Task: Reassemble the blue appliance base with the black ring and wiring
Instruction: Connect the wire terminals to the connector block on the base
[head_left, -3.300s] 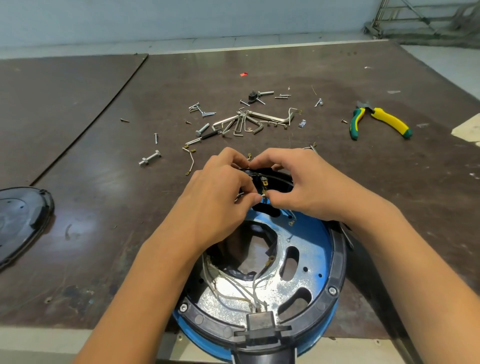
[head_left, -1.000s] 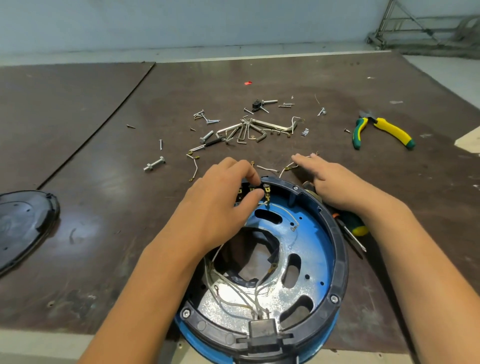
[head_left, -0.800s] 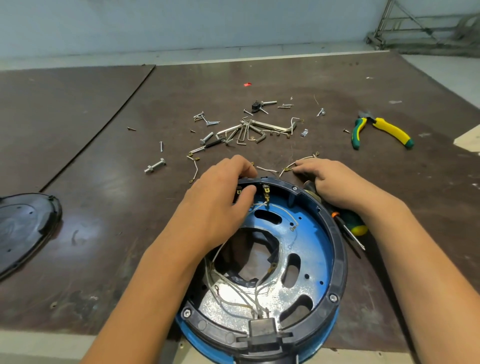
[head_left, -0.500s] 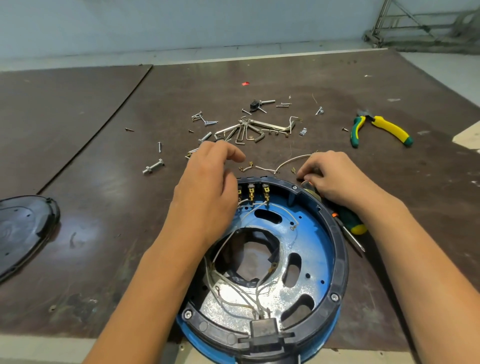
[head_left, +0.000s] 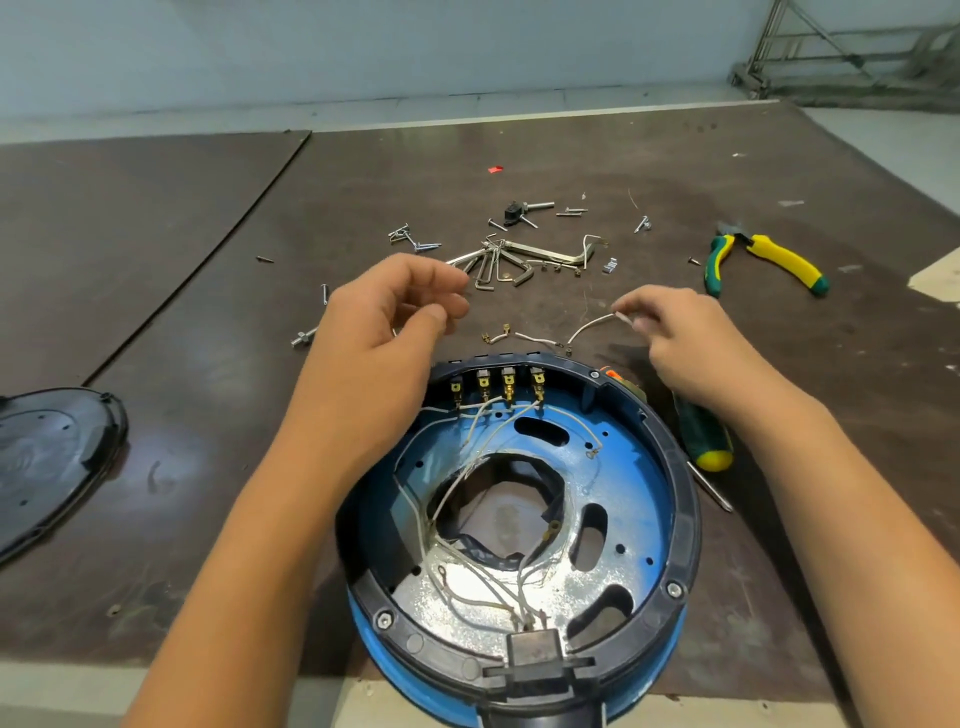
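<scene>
**Right hand pinches a loose wire beyond the open base**

From my seat, the blue appliance base (head_left: 623, 467) sits at the lower centre of the frame, at the near edge of the dark table (head_left: 208, 441), with its open side facing up. The black ring (head_left: 684, 493) lies seated around its rim. White wiring (head_left: 519, 608) loops across the inside, from a black block at the bottom up to a row of four brass terminals (head_left: 496, 387) at the top of the ring.

My left hand (head_left: 384, 338) hovers over the upper left part of the ring, relaxed, with fingers loosely curled; I can see nothing held in it. My right hand (head_left: 680, 332) is at the upper right of the base, thumb and fingertips pinching one end of a loose white wire (head_left: 592, 327), whose other end drops to the table just above the ring. Short wire pieces (head_left: 535, 340) lie beside it.

A green-and-yellow screwdriver (head_left: 704, 431) rests against the ring's right side, partly under my right wrist. Higher up are scattered hex keys (head_left: 493, 267) and screws, with pliers (head_left: 784, 262) at the upper right. A black cover (head_left: 52, 457) lies at the left edge.
</scene>
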